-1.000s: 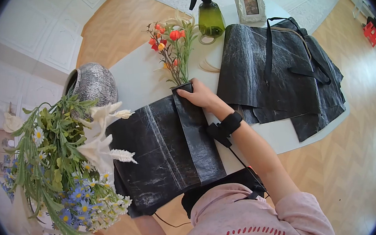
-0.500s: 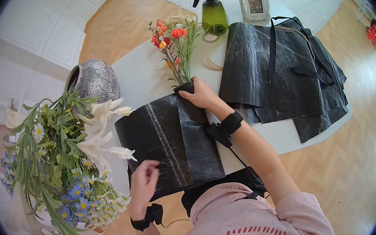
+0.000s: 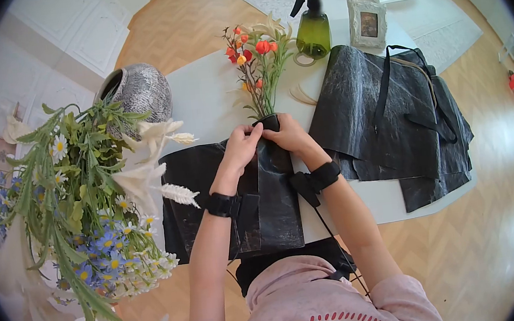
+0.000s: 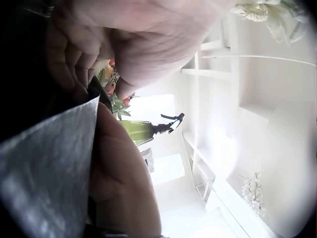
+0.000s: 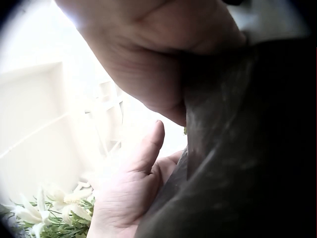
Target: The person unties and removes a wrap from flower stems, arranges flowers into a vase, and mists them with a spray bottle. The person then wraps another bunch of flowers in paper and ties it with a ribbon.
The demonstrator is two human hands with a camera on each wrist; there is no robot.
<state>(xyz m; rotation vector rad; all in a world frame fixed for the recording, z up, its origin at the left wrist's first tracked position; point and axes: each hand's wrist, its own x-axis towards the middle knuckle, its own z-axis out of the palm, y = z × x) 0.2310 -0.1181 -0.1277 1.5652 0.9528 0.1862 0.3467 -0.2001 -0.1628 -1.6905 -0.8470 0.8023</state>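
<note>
A small bunch of orange and red flowers with green stems (image 3: 264, 66) stands out of the top of a black, creased wrapping sheet (image 3: 279, 202), which is folded round the stems. My right hand (image 3: 290, 134) grips the rolled top edge from the right, thumb across the front. From the left, my left hand (image 3: 242, 149) holds the same edge, its thumb close to the right thumb. The left wrist view shows left fingers (image 4: 74, 64) curled at the sheet's edge, with the right hand (image 4: 121, 173) below. Behind the sheet, the stem ends are hidden.
Another pile of black sheets with straps (image 3: 383, 109) lies to the right on the white table (image 3: 199, 85). A green spray bottle (image 3: 314, 32) and a picture frame (image 3: 368, 23) stand behind. At left are a textured vase (image 3: 144, 91) and a large bouquet (image 3: 85, 197).
My left hand has come up from beneath the sheet's near left edge to the top of the wrap, beside the right hand. The right hand keeps its grip there.
</note>
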